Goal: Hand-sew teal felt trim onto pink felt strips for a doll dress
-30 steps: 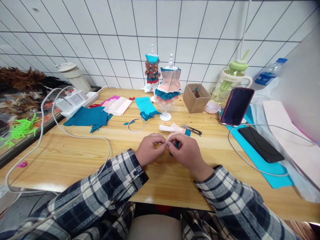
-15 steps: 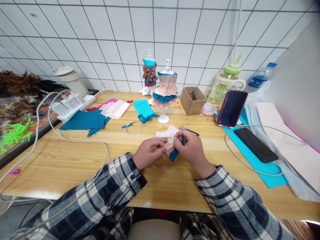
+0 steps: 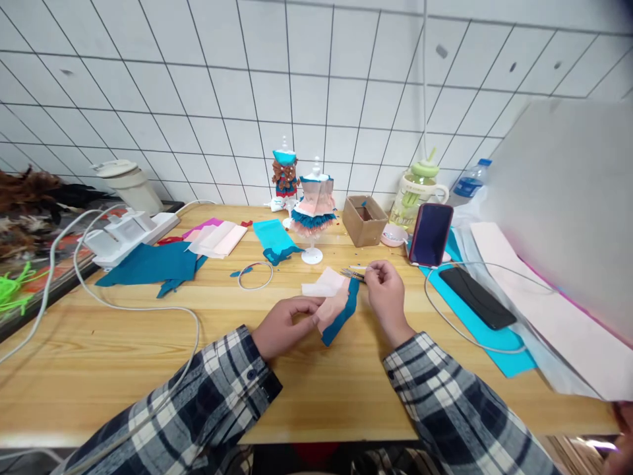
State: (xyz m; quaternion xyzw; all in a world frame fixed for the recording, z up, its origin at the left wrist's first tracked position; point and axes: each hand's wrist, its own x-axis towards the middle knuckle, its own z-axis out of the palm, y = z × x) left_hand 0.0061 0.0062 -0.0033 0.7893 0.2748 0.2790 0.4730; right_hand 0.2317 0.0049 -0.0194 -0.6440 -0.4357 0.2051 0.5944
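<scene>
My left hand pinches a piece of pale pink crepe paper between thumb and fingers. Along its right side runs a dark teal strip of crepe paper, and a whiter pink strip lies at its upper left. To the right, my right hand is closed, thumb against forefinger, with a thin white sliver poking out at the tips. I cannot make out the sliver's material. Just left of that hand show the metal blades of small thread snips; their handles are partly hidden behind it.
Behind stand two small dress forms, one in a pink and teal paper dress. A bangle-like ring, teal paper and a power strip lie left. A cardboard box, phone and black phone are right.
My right hand has drawn away from the pink and teal paper, to the right, with a white sliver in its fingertips. My left hand keeps the paper, which shows more fully. The camera view has shifted.
</scene>
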